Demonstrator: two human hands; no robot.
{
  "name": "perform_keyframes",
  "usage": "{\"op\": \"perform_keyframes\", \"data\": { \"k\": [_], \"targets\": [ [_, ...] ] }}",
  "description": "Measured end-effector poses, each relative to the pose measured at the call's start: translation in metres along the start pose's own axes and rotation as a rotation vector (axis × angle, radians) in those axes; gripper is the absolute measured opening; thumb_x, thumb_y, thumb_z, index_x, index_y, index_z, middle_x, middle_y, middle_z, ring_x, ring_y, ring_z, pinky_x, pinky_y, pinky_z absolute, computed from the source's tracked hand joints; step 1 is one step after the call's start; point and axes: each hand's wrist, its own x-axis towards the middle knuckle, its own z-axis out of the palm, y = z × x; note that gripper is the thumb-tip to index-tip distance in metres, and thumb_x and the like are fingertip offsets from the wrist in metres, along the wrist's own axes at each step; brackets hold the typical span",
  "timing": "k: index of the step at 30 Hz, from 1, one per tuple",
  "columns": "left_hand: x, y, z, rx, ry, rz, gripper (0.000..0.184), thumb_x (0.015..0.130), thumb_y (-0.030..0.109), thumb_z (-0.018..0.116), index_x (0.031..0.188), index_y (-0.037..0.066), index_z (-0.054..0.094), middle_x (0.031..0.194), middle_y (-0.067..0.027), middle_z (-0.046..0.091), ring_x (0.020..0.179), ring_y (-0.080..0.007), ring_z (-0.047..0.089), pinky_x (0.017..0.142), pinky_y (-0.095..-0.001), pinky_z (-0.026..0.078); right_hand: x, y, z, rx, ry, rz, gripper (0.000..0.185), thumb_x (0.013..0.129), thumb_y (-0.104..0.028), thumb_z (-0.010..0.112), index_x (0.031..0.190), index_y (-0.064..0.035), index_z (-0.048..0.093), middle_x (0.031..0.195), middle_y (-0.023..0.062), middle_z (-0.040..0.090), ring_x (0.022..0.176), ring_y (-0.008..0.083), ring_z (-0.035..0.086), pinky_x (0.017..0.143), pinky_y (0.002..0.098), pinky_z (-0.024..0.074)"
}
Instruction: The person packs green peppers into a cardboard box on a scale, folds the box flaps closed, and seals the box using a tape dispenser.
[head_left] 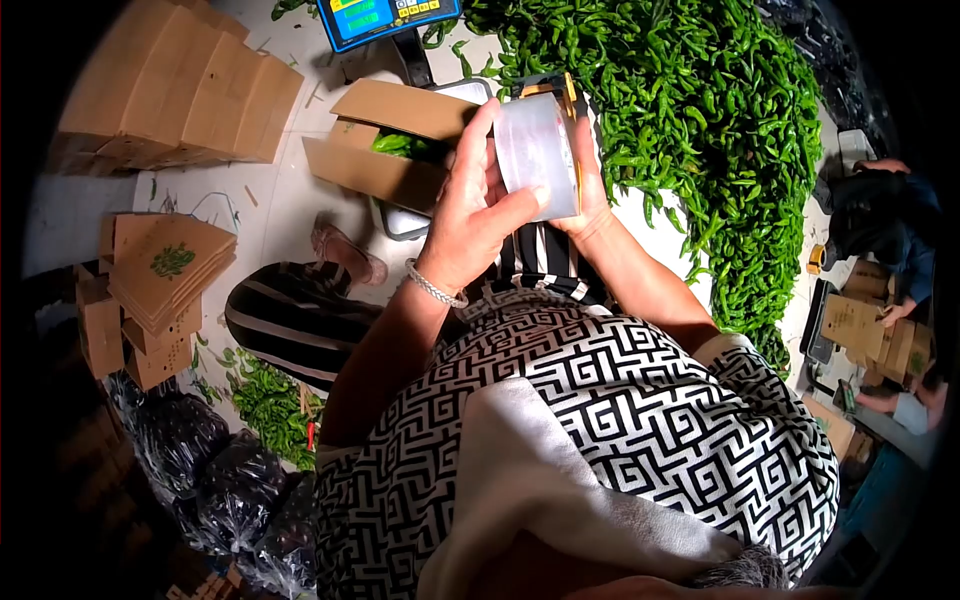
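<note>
A wide roll of clear packing tape (525, 150) sits in a tape dispenser (570, 92) with black and yellow parts. My left hand (470, 205) is closed on the roll's near side, its thumb pressed across the tape. On the other side, my right hand (592, 195) grips the dispenser; most of its fingers are hidden behind the roll. Just left of my hands stands a cardboard box (385, 178) with raised flaps and green peppers (402, 146) inside. The box rests on a weighing scale platform (402, 222).
The scale's blue display (385, 22) stands beyond the box. A large pepper heap (690, 130) spreads to the right. Stacked cartons (180, 90), flattened cardboard (170, 262) and black plastic bags (235, 490) line the left. Another person (885, 225) works at the far right.
</note>
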Motion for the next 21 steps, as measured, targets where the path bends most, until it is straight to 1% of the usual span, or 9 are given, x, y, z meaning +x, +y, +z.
{"op": "perform_keyframes", "data": {
  "k": [4, 7, 10, 13, 14, 16, 17, 20, 21],
  "targets": [
    [-0.002, 0.000, -0.001, 0.019, 0.000, 0.029, 0.083, 0.078, 0.001, 0.061, 0.144, 0.001, 0.011, 0.132, -0.0159, 0.040, 0.120, -0.0218, 0.045, 0.099, -0.0354, 0.039, 0.000, 0.003, -0.004, 0.007, -0.015, 0.012, 0.079, 0.081, -0.066, 0.049, 0.135, -0.0099, 0.041, 0.129, 0.0133, 0.052, 0.116, 0.0286, 0.053, 0.097, 0.0451, 0.0446],
    [-0.004, -0.002, -0.001, 0.005, 0.041, 0.037, 0.076, 0.080, 0.002, 0.060, 0.143, 0.003, 0.019, 0.131, -0.0119, 0.043, 0.119, -0.0191, 0.046, 0.095, -0.0295, 0.040, -0.001, 0.004, 0.000, -0.008, -0.014, -0.001, 0.080, 0.080, -0.067, 0.049, 0.135, -0.0096, 0.041, 0.129, 0.0135, 0.052, 0.116, 0.0286, 0.053, 0.097, 0.0449, 0.0447],
    [-0.004, -0.002, 0.000, 0.005, 0.035, 0.077, 0.071, 0.082, 0.004, 0.059, 0.143, 0.002, 0.021, 0.132, -0.0120, 0.043, 0.119, -0.0193, 0.045, 0.097, -0.0300, 0.039, -0.001, 0.006, 0.002, -0.020, 0.010, -0.021, 0.082, 0.079, -0.068, 0.049, 0.135, -0.0090, 0.041, 0.129, 0.0138, 0.052, 0.116, 0.0285, 0.053, 0.097, 0.0450, 0.0442],
    [0.001, -0.006, -0.004, -0.010, 0.067, 0.126, 0.072, 0.085, 0.008, 0.062, 0.143, 0.000, 0.020, 0.128, -0.0143, 0.045, 0.118, -0.0194, 0.046, 0.099, -0.0346, 0.039, -0.001, 0.006, -0.003, -0.030, 0.034, -0.057, 0.083, 0.077, -0.069, 0.051, 0.133, -0.0080, 0.043, 0.127, 0.0130, 0.054, 0.113, 0.0278, 0.055, 0.095, 0.0440, 0.0462],
    [0.000, -0.002, -0.005, -0.023, 0.052, 0.104, 0.070, 0.086, 0.009, 0.061, 0.142, -0.001, 0.020, 0.127, -0.0141, 0.046, 0.116, -0.0188, 0.047, 0.098, -0.0338, 0.040, 0.000, 0.005, -0.004, -0.037, 0.039, -0.073, 0.084, 0.076, -0.069, 0.052, 0.132, -0.0077, 0.044, 0.125, 0.0126, 0.055, 0.112, 0.0274, 0.056, 0.094, 0.0435, 0.0474],
    [-0.003, 0.008, -0.008, -0.049, 0.025, 0.059, 0.068, 0.088, 0.011, 0.061, 0.142, -0.002, 0.022, 0.126, -0.0136, 0.047, 0.113, -0.0176, 0.050, 0.096, -0.0322, 0.041, -0.001, 0.002, 0.003, 0.030, -0.035, -0.060, 0.085, 0.076, -0.067, 0.054, 0.135, -0.0074, 0.040, 0.128, 0.0141, 0.052, 0.115, 0.0286, 0.053, 0.096, 0.0443, 0.0455],
    [-0.003, 0.005, -0.006, -0.039, 0.065, 0.119, 0.066, 0.085, 0.011, 0.065, 0.139, 0.000, 0.030, 0.124, -0.0148, 0.050, 0.105, -0.0170, 0.055, 0.088, -0.0300, 0.047, -0.001, 0.001, 0.005, 0.064, -0.071, -0.051, 0.085, 0.076, -0.066, 0.055, 0.136, -0.0073, 0.038, 0.130, 0.0148, 0.051, 0.116, 0.0292, 0.052, 0.098, 0.0447, 0.0445],
    [-0.006, 0.004, -0.014, 0.510, 0.093, 0.243, 0.063, 0.079, 0.011, 0.070, 0.134, 0.001, 0.041, 0.123, -0.0167, 0.051, 0.100, -0.0200, 0.059, 0.081, -0.0311, 0.051, 0.003, -0.004, -0.008, 0.027, -0.008, -0.029, 0.085, 0.075, -0.066, 0.056, 0.135, -0.0076, 0.040, 0.129, 0.0148, 0.051, 0.116, 0.0291, 0.052, 0.098, 0.0448, 0.0447],
    [-0.008, 0.016, -0.010, 0.734, 0.171, 0.325, 0.056, 0.073, 0.010, 0.073, 0.124, 0.002, 0.052, 0.124, -0.0191, 0.051, 0.099, -0.0265, 0.061, 0.079, -0.0335, 0.053, 0.002, -0.005, -0.007, 0.024, 0.002, -0.020, 0.085, 0.075, -0.066, 0.057, 0.135, -0.0077, 0.040, 0.129, 0.0149, 0.051, 0.116, 0.0292, 0.053, 0.097, 0.0449, 0.0448]
  ]
}}
